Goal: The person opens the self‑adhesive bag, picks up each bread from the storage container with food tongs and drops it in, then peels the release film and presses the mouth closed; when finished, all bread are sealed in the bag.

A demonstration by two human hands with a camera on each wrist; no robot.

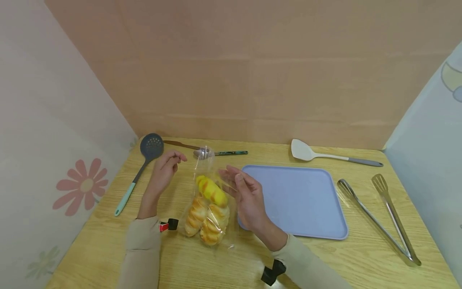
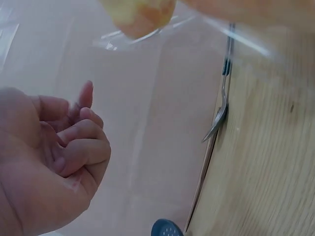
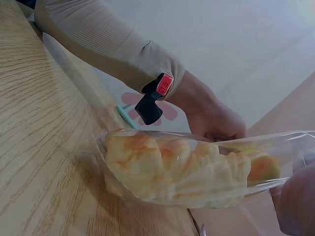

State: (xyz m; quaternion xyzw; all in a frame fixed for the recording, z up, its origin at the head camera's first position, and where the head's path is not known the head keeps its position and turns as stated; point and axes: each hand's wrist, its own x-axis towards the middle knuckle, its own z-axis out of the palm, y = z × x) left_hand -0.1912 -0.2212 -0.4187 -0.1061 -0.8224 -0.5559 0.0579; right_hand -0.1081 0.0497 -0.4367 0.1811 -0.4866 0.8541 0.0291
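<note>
A clear plastic bag (image 1: 233, 228) stands roughly upright in front of me. Inside are a yellow bread roll (image 1: 212, 190) and two pale, browned rolls (image 1: 215, 224), which fill much of the bag in the right wrist view. My right hand (image 1: 249, 198) holds the bag's right edge, its thumb towards me and its fingers behind the film. To the bag's left, apart from it, my left hand (image 1: 164, 172) hovers with loosely curled fingers. The left wrist view shows this hand (image 2: 59, 152) holding nothing.
A lilac tray (image 1: 299, 200) lies right of the bag. Metal tongs (image 1: 375, 220) and a white spatula (image 1: 303, 151) lie beyond it. At the back left are a skimmer (image 1: 151, 147), a spoon (image 1: 231, 153) and a brown knife-like utensil (image 1: 180, 144). Walls border the table.
</note>
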